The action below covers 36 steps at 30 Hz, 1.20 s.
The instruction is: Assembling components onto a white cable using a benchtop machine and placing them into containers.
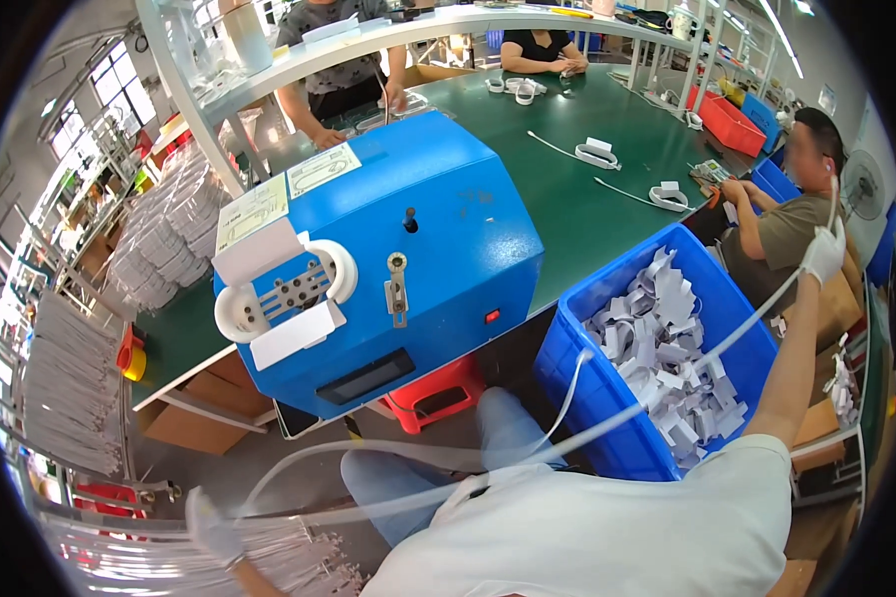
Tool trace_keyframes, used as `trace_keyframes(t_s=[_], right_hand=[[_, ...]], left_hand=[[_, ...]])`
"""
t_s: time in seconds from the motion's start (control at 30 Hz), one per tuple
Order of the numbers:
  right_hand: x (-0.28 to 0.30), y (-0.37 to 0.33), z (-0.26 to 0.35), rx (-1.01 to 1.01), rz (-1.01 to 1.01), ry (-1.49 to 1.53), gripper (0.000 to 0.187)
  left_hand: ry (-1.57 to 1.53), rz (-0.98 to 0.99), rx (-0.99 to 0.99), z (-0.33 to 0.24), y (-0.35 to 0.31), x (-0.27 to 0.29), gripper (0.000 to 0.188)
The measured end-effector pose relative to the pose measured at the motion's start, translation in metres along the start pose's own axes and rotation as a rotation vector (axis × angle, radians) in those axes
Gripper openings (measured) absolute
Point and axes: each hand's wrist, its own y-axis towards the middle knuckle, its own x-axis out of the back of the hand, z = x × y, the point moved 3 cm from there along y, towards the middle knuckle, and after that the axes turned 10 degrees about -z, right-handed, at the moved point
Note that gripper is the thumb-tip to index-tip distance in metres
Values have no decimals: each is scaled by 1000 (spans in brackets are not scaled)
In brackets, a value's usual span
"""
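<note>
White cable, spanned between two widely parted gloved hands

Clock taken from the middle of the view.

Item: one white cable (752, 323), lying between the hands and across the wearer's front; long axis from 8 o'clock up to 2 o'clock, passing over the near part of a blue bin (567, 398) of folded white paper pieces (657, 338), at 4 o'clock.

Right hand (824, 254): at 3 o'clock, arm outstretched, fingers closed on the cable; the clearer contact.

Left hand (212, 527): between 7 and 8 o'clock, beside the cable's lower run and over a cable bundle (304, 557); whether it grips or stands open cannot be told.

Adjacent: blue machine (448, 229), toward 11 o'clock, with a white coil (340, 274) on its holder.

Unclear: left fingers, smeared by blur; cable ends, not traceable; a thin lead (569, 393) beside the bin, perhaps the same cable; lower left forearm, cut by the frame.
</note>
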Motion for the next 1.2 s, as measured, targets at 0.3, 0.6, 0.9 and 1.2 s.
trace_keyframes(t_s=[0.3, 0.6, 0.9, 1.2], right_hand=[[-59, -12, -90, -123, 105, -323, 36], [-21, -167, 402, 23, 1334, 683, 35], [81, -302, 520, 75, 1901, 1285, 11], [13, -286, 410, -237, 1985, 514, 11]], left_hand=[[-5, -2, 273, 196, 116, 169, 47], [-113, 1029, -954, -325, 19, 11, 43], [-1143, 307, 429, -317, -41, -47, 37], [-858, 396, 499, -251, 33, -50, 14]])
